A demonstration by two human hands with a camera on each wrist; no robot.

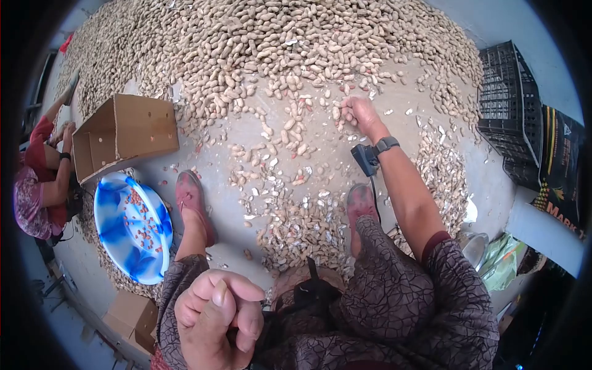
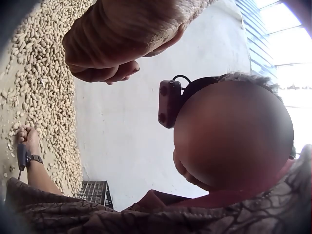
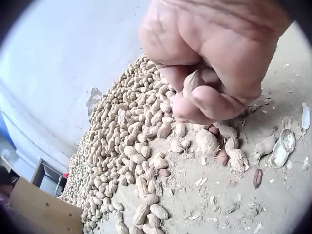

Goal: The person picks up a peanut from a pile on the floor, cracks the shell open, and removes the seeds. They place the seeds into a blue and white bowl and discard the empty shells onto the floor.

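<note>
My right hand (image 1: pixel 359 115) is low over the floor at the near edge of a large heap of unshelled peanuts (image 1: pixel 259 43). Its fingers curl around a peanut (image 3: pixel 192 83), whose pointed end shows between them in the right wrist view. Just below that hand lie more peanuts (image 3: pixel 207 141) and a few loose reddish kernels (image 3: pixel 222 157). Raised close to the head camera, my left hand (image 1: pixel 216 317) is curled, its thumb against the bent forefinger. No object shows in it; the inside of the palm is hidden.
A blue-and-white basin (image 1: pixel 117 231) with reddish kernels stands left of my feet, beside an open cardboard box (image 1: pixel 145 126). Broken shells (image 1: pixel 302 228) cover the floor between my shoes. Black crates (image 1: pixel 502 86) stand at the right wall. Another person (image 1: pixel 46 185) sits at far left.
</note>
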